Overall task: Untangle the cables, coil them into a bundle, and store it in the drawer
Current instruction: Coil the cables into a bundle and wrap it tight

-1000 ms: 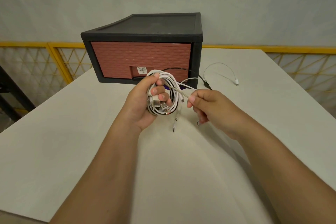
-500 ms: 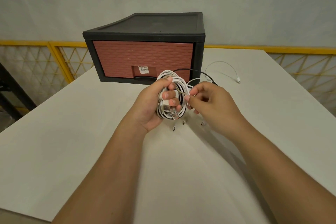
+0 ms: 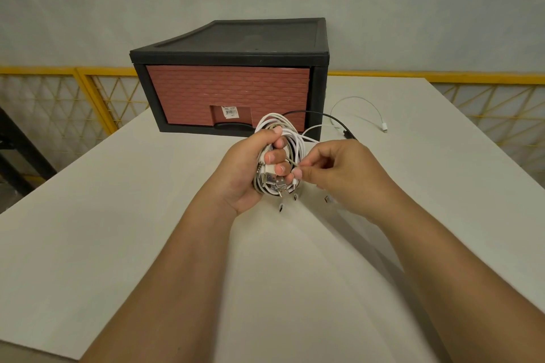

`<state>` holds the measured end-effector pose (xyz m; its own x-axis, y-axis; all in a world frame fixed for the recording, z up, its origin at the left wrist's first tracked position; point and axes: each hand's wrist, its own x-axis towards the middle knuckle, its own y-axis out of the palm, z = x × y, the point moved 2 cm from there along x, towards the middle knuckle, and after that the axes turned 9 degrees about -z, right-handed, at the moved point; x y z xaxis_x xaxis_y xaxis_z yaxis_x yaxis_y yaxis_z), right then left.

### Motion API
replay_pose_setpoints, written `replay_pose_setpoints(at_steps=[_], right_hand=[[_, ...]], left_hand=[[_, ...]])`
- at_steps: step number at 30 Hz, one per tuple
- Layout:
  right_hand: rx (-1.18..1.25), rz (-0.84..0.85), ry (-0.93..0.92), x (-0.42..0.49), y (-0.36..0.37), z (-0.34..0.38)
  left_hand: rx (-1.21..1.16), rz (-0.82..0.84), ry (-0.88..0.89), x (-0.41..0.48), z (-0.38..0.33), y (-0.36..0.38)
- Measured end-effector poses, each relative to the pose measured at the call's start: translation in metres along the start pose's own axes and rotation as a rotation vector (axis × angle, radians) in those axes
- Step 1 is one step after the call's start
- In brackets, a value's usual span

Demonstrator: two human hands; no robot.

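Head view: coiling looks mostly done. The left hand (image 3: pixel 244 174) grips a white cable bundle (image 3: pixel 290 138) above the surface (image 3: pixel 118 230), and the right hand (image 3: pixel 339 168) pinches a loose strand beside it. A black cable (image 3: pixel 330 118) and a short white cable (image 3: pixel 354 97) trail right, uncoiled. The far drawer (image 3: pixel 227 97) is shut.

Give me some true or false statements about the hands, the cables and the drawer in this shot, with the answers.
1. The left hand grips the coiled cable bundle. True.
2. The drawer is pulled open. False: it is closed.
3. The right hand pinches a strand beside the bundle. True.
4. Every cable end is tucked into the bundle. False: a white cable end lies on the table, right of the drawer.
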<state>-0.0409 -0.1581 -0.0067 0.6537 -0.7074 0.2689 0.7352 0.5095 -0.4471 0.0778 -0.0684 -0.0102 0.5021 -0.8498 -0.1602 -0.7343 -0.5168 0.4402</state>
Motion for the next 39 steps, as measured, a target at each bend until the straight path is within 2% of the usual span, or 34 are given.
replay_pose_setpoints(at_steps=[6, 9, 15, 21, 26, 34, 39], right_hand=[[-0.111, -0.020, -0.127, -0.002, -0.001, 0.005], [-0.057, -0.003, -0.095, -0.001, 0.000, 0.001], [0.081, -0.086, 0.072, 0.002, 0.002, -0.010], [0.316, 0.121, 0.316, -0.001, 0.008, -0.011], [0.311, 0.272, 0.238, -0.003, 0.011, -0.009], [0.355, 0.183, 0.229, -0.003, 0.015, -0.002], [0.475, 0.113, 0.240, -0.004, 0.020, 0.001]], left_hand=[[0.000, 0.001, 0.008, -0.001, -0.001, -0.001], [-0.015, 0.001, 0.005, -0.002, -0.003, -0.002], [-0.003, 0.024, -0.011, -0.004, -0.003, 0.000], [-0.013, 0.044, -0.018, -0.005, -0.002, 0.001], [-0.032, 0.079, -0.030, -0.006, -0.001, 0.003], [-0.069, 0.082, -0.002, -0.006, -0.004, 0.006], [-0.014, 0.096, 0.024, -0.007, -0.002, 0.010]])
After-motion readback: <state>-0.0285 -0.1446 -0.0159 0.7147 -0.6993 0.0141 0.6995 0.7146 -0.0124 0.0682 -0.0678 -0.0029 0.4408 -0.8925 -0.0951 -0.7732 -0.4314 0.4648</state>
